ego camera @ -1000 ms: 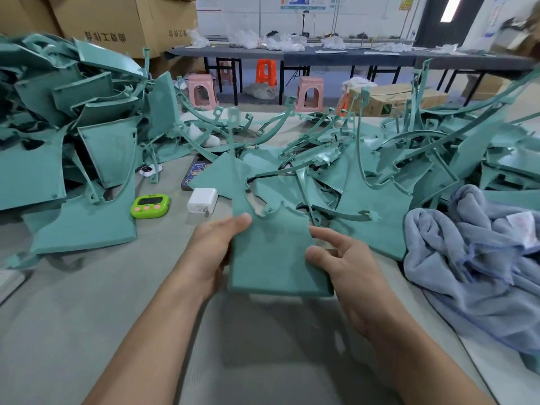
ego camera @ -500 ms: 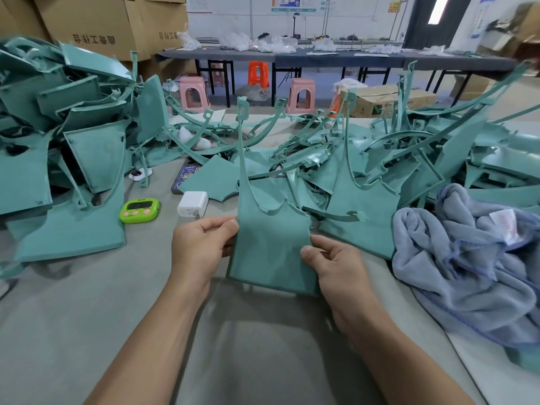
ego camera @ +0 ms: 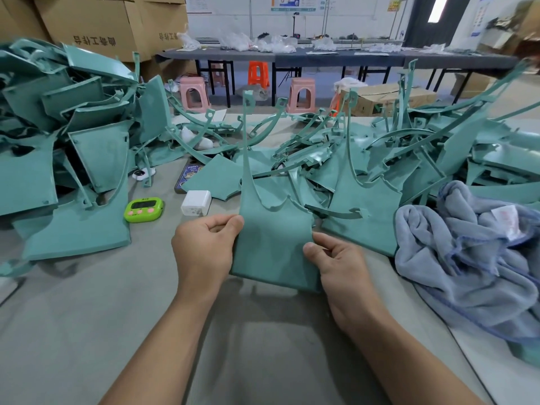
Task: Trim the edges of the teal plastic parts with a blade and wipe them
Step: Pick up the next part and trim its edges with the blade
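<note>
- The left hand (ego camera: pixel 204 249) pinches the left side of one teal plastic part (ego camera: pixel 271 249). The thumb lies on the front and the other fingers curl round behind.
- The right hand (ego camera: pixel 339 264) does the same on the right side, with the thumb pressed on the front near the edge and the fingers tucked behind. Both hands are closed on the part; neither one is free.
- The part is between the two hands, tipped up a bit and held just over the gray table (ego camera: pixel 87 317). Its flat end is near the person, and one long thin arm of it points up and away.
- The top edge, just past the thumbs, looks rough and jagged.
- I think this is the start of work on this part — picking it up and looking it over. I see no blade in either hand or anywhere on the table, so cutting has not begun.
- The next move needs a blade. One hand must let go to fetch it while the other hand keeps the part steady. The thin arm may bend or wobble, so the flat end is the better place to hold.
- Just to the right of the right hand lies a crumpled blue-gray towel (ego camera: pixel 467 258) — handy for the wiping step.
- Just past the left hand sit a white charger block (ego camera: pixel 196 203) and a green timer (ego camera: pixel 143 210), and a little past those a phone (ego camera: pixel 187 176).
- Farther out on both sides are heaps of more teal parts (ego camera: pixel 73 141), a big one to the left and a tangled one behind and to the right.
</note>
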